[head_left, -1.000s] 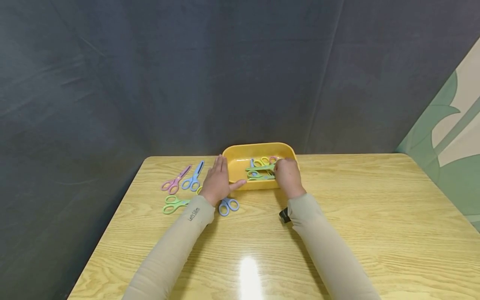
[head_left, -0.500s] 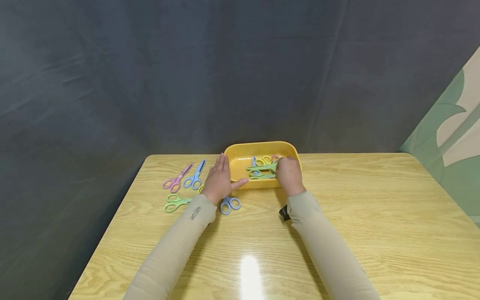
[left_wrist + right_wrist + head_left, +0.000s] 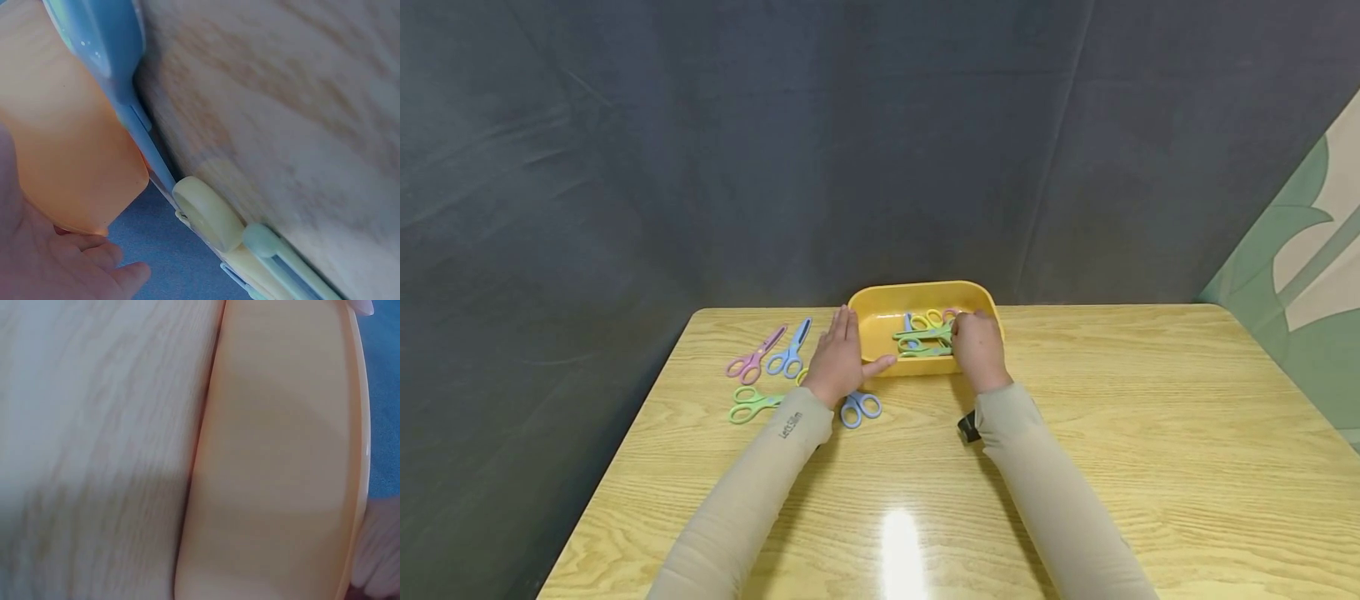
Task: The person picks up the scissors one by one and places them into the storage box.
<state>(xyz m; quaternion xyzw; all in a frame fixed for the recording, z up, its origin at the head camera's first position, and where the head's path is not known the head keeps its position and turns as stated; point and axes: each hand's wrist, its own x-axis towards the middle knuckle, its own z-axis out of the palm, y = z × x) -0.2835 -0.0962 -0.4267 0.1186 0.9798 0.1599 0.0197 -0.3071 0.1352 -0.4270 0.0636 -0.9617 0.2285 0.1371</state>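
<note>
The fingers of the right hand (image 3: 979, 352) are curled inside the right end of the tray (image 3: 921, 367), and seem to pinch the upper green scissors (image 3: 925, 334) at the end the hand hides; the right wrist view does not show the fingertips. From that grip the scissors run left, long axis nearly level across the frame, tip just above the left thumb's end. The right hand is plainly the nearer.

The left hand (image 3: 838, 358) lies with straight fingers along the tray's left end, thumb spread out over the front rim, gripping no scissors.

Around the held pair, inside the tray: the lower green scissors (image 3: 928, 352) just below, yellow handles (image 3: 927, 321) above, a blue pair (image 3: 909, 323) crossing underneath.

Farther out, left of centre on the table (image 3: 1075, 417), lie pink scissors (image 3: 756, 359), blue scissors (image 3: 792, 354) and outer green scissors (image 3: 762, 403); blue handles (image 3: 860, 404) show below the left hand.
</note>
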